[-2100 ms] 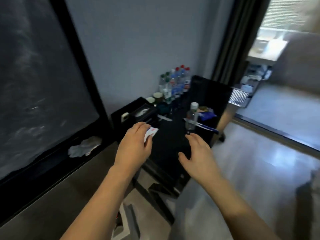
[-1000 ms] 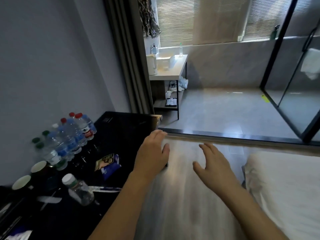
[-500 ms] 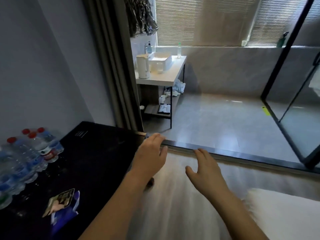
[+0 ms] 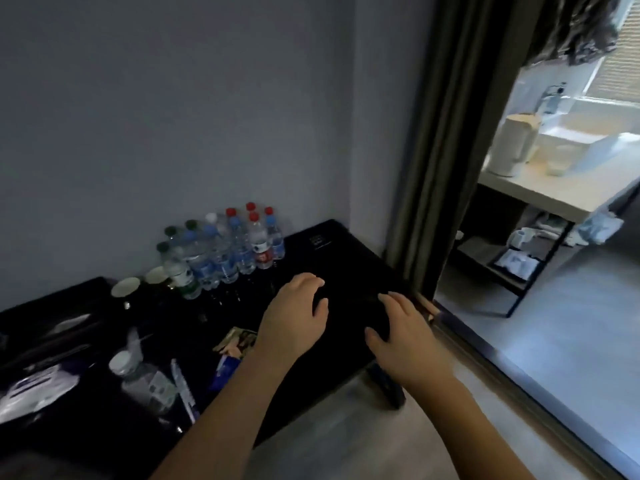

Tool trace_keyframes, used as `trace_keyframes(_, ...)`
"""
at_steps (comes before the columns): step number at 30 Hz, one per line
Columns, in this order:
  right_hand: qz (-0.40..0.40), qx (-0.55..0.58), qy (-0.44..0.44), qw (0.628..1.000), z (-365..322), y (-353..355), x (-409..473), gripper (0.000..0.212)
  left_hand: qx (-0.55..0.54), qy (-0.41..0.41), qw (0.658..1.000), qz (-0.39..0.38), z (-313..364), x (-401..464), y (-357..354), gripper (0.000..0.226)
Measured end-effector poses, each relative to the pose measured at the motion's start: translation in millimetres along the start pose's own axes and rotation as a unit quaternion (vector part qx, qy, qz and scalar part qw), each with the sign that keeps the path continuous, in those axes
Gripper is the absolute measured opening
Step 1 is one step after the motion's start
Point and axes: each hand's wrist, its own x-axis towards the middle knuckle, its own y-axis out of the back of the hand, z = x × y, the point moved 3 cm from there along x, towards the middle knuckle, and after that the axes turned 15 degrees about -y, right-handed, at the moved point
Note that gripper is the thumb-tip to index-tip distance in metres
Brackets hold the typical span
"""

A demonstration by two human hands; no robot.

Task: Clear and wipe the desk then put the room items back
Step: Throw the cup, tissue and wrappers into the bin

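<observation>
The black counter [image 4: 346, 258] stands against the grey wall, with a cluster of water bottles [image 4: 225, 251] at its back. My left hand [image 4: 294, 323] and right hand [image 4: 401, 337] hover over its bare right end, each grip loose, fingers apart, holding nothing. A lone bottle [image 4: 145, 382] lies near the front edge, a pen [image 4: 183, 389] just beside it.

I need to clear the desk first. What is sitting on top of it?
On the desk: bottles by the wall, two cups, a lone bottle, a pen, a photo card. Both hands hover there, hiding part of it.
</observation>
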Motion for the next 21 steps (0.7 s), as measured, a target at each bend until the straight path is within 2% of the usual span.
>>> trace_keyframes(5,-0.075,-0.052,0.118,0.989,-65,-48,42,0.065,-0.013,0.144,0.989,0.04,-82,-20,14,0.04)
trace_keyframes(9,-0.149,-0.078,0.165,0.972,-93,-87,69,0.065,-0.032,0.257,0.965,0.039,-122,-50,6,0.04)
trace_keyframes(13,-0.252,-0.1,0.211,0.939,-116,-141,93,0.064,-0.046,0.34,0.938,0.06,-146,-87,10,0.036)
trace_keyframes(17,-0.346,-0.077,0.16,0.921,-124,-196,122,0.054,-0.02,0.448,0.885,0.127,-152,-122,28,0.035)
trace_keyframes(20,-0.379,-0.086,0.119,0.914,-130,-251,154,0.022,-0.001,0.494,0.854,0.162,-147,-134,33,0.027)
trace_keyframes(21,-0.382,-0.096,0.103,0.913,-132,-271,164,0.023,0.002,0.511,0.844,0.164,-147,-136,33,0.024)
